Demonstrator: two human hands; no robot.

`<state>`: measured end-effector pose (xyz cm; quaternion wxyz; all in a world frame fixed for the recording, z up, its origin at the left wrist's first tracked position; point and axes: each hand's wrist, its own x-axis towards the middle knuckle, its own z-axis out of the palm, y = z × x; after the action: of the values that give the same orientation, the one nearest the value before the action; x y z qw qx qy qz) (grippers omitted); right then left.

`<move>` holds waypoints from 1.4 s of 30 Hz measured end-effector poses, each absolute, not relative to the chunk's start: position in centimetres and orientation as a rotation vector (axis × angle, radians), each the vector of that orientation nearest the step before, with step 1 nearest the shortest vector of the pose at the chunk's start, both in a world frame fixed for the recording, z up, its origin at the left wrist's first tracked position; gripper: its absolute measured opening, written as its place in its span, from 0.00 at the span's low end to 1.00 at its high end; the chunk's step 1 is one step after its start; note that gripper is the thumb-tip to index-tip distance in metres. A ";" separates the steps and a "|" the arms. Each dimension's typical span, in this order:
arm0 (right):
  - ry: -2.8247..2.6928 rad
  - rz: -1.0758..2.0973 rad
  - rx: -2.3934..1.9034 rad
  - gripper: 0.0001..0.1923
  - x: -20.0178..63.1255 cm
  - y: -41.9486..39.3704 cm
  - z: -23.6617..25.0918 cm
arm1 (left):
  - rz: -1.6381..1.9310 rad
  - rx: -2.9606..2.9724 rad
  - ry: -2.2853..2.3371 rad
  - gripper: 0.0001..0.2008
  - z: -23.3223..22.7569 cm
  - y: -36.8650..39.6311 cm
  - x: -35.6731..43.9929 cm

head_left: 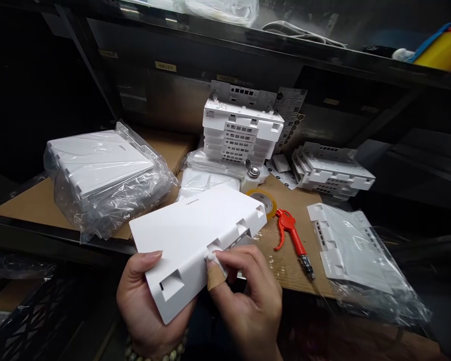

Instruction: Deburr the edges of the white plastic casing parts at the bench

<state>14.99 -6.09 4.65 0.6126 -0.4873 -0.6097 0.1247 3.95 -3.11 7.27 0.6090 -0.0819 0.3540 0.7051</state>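
Nearest the camera, the left hand (143, 296) cups a white plastic cover (195, 240) from below, its grip closed on the lower left corner with the thumb lying on the smooth top face. The right hand (248, 291), a plaster on one finger, pinches a small white wad (213, 256) against the notched near edge of the cover, its grip clenched on that wad. The cover is held in the air just above the front edge of the tabletop (285, 260); it looks light, stiff and rather slick, best held by its edges or cut-outs. Just beyond lie a red air blow gun (291, 233) and a tape roll (262, 199). To the left sits a bagged stack of covers (101, 170); farther back stands a pile of white frames (240, 135).
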 end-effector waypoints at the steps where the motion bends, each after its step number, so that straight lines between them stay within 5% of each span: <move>1: -1.405 0.282 -1.123 0.06 15.0 -6.1 4.6 | 1.635 -0.191 0.814 0.23 7.2 -3.1 3.9; 27: -1.382 0.204 -1.088 0.08 14.9 -6.4 4.6 | 1.663 -0.254 0.907 0.30 8.2 -3.1 4.7; 37: -1.301 0.211 -1.136 0.10 16.2 -6.5 4.7 | 1.543 -0.278 0.898 0.28 7.4 -2.6 3.9; 42: -1.039 0.183 -1.113 0.09 18.1 -7.1 5.3 | 1.384 -0.340 0.892 0.18 7.4 -1.8 3.3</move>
<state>18.12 -7.08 5.30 0.7203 -0.5034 -0.4699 0.0829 3.26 -1.82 7.41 0.6668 -0.1508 0.3954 0.6134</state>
